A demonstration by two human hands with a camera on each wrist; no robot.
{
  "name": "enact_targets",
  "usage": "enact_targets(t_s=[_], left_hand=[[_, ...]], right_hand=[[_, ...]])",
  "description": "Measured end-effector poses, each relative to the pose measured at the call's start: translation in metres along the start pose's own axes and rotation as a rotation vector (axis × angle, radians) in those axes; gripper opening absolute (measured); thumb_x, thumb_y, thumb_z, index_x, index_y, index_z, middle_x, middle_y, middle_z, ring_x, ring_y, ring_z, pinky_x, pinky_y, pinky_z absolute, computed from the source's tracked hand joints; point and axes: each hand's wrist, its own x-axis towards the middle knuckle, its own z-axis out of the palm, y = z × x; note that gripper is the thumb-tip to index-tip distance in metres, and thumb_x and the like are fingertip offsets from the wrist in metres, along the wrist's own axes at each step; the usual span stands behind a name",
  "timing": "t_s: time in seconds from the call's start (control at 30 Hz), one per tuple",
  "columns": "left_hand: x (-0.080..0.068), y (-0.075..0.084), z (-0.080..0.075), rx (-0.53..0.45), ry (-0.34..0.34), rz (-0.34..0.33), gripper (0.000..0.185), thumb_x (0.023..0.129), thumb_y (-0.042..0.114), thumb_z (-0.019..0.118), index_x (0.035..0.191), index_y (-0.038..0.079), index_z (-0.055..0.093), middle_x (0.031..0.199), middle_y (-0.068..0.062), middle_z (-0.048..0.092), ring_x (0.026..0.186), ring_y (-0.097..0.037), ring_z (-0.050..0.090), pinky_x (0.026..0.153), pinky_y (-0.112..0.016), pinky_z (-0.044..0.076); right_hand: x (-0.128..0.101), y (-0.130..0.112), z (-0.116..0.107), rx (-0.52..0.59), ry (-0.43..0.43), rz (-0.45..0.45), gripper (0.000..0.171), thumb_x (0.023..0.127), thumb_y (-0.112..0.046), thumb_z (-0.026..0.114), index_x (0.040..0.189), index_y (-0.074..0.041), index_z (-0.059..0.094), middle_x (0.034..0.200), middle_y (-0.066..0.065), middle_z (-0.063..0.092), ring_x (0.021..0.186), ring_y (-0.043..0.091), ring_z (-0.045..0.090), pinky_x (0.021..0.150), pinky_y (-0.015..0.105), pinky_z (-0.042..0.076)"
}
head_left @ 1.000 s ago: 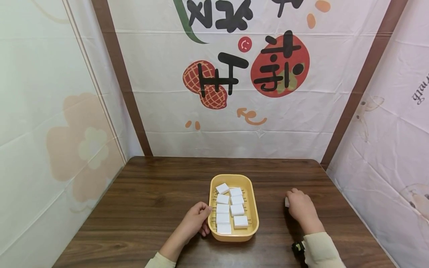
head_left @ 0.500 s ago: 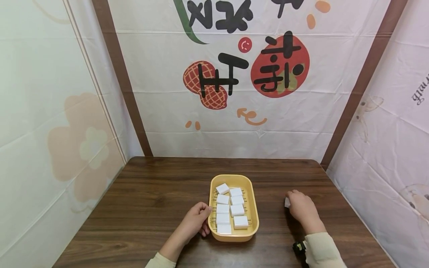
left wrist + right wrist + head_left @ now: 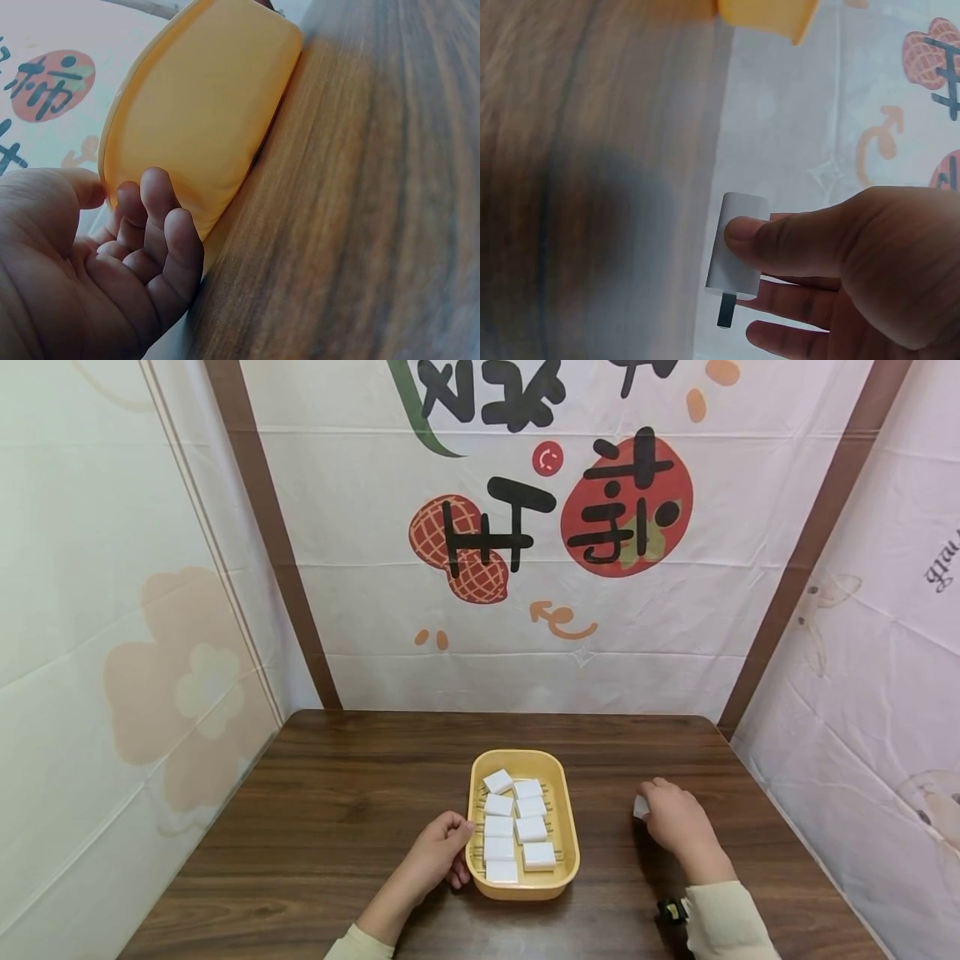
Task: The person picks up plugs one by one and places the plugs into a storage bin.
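Observation:
In the head view a yellow plastic basket (image 3: 567, 827) stands in the middle of the table, with several white charger plugs (image 3: 498, 827) in two columns, their metal prongs pointing sideways. My left hand (image 3: 438, 852) holds its left side; the left wrist view has the thumb at the rim and curled fingers (image 3: 161, 199) against the outer wall. To the right of the basket, my right hand (image 3: 678, 822) pinches another white charger plug (image 3: 735, 244) between thumb and fingers. One dark flat prong of this plug points down in the right wrist view, and the table lies close beside it.
The dark wood-grain table (image 3: 360, 785) extends to both sides of the basket. Behind it hangs a white printed cloth (image 3: 360, 610), with further cloth walls at left and right. A black band (image 3: 671, 910) is at my right wrist by the sleeve.
My right hand has shifted slightly left and upward with the charger plug, and more of the plug shows past the fingers. The left hand and the basket have stayed in place.

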Motion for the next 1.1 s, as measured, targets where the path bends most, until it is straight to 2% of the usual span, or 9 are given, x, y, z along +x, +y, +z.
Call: enact_targets(t_s=[0.3,0.8,1.1], left_hand=[[0.001,0.0,0.0,-0.003,0.002,-0.001,0.033,0.109,0.028,0.049,0.111,-0.005,0.05,0.061,-0.004,0.058,0.05,-0.016,0.058,0.044,-0.028,0.049],[-0.001,0.001,0.001,-0.009,-0.004,0.001,0.033,0.109,0.028,0.05,0.111,-0.005,0.05,0.061,-0.004,0.058,0.05,-0.016,0.058,0.043,-0.027,0.049],[0.0,0.001,0.0,0.003,0.001,-0.008,0.033,0.109,0.029,0.05,0.111,-0.005,0.05,0.061,-0.005,0.058,0.05,-0.016,0.058,0.044,-0.027,0.049]], right_hand=[[0.0,-0.01,-0.013,-0.002,0.059,-0.044,0.033,0.081,0.001,0.079,0.113,0.002,0.07,0.105,0.017,0.069,0.092,0.035,0.068,0.078,0.053,0.056],[-0.004,-0.024,-0.024,-0.036,0.054,-0.065,0.031,0.08,0.0,0.081,0.109,0.001,0.07,0.102,0.016,0.069,0.089,0.033,0.068,0.075,0.051,0.056],[-0.005,-0.036,-0.028,-0.027,0.028,-0.072,0.03,0.083,0.001,0.078,0.111,0.001,0.071,0.106,0.016,0.069,0.091,0.033,0.068,0.078,0.051,0.058]])
